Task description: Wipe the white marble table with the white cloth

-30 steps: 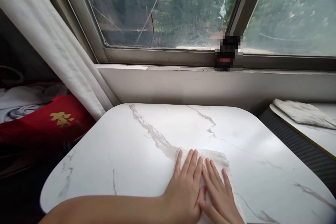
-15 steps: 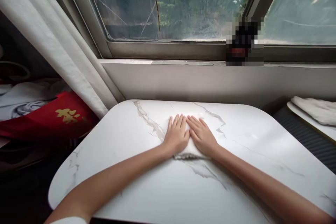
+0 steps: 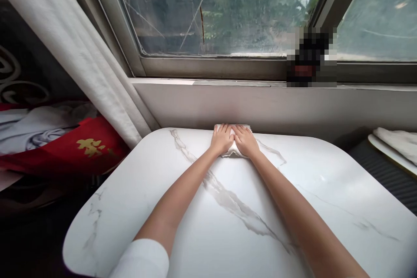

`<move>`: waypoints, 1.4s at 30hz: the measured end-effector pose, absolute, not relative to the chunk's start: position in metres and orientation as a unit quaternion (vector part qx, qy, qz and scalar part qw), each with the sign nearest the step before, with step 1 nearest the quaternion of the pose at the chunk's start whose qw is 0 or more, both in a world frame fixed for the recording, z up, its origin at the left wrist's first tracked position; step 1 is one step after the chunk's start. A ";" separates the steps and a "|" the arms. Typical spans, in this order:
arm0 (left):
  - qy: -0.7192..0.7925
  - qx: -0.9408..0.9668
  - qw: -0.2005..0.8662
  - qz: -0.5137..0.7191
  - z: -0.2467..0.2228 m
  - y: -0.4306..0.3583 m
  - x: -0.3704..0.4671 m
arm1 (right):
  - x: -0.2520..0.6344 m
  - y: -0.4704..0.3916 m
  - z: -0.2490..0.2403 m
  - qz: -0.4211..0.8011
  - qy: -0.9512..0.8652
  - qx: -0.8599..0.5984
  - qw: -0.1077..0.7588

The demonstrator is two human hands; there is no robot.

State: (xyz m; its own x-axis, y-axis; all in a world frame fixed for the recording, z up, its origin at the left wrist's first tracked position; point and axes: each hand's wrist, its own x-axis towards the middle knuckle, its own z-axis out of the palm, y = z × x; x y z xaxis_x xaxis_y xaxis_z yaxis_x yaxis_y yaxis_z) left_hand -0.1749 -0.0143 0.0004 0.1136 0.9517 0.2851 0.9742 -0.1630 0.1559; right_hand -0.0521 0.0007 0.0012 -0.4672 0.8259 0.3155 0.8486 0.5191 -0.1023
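Observation:
A white cloth (image 3: 233,152) lies folded at the far edge of the white marbled table (image 3: 208,226). My left hand (image 3: 222,140) rests flat on its left half, fingers stretched toward the window. Beside it, my right hand (image 3: 245,140) presses flat on the right half, and the two thumbs meet in the middle. Both palms bear down on the cloth without gripping it. Its far edge shows just past my fingertips, close to the wall under the window.
A window (image 3: 215,13) with a metal frame rises behind the table. On the left hang a pale curtain (image 3: 81,47) and, below it, a red bag (image 3: 74,150) with gold marks and white fabric inside. Another white cloth (image 3: 399,143) lies at the right.
Both hands have slid the cloth forward from the middle of the table to its far edge, and my arms are stretched further out.

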 end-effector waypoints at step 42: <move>-0.687 -0.716 0.017 -0.121 0.005 -0.051 -0.290 | -0.165 -0.027 0.004 0.007 -0.896 -0.416 0.156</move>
State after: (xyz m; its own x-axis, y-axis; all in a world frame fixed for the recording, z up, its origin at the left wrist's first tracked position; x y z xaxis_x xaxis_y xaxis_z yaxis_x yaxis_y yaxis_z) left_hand -0.2903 -0.0515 0.0046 0.0260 0.9801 0.1967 0.9883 -0.0548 0.1423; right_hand -0.1654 -0.0266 0.0039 -0.6057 0.7472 0.2734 0.7430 0.6541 -0.1417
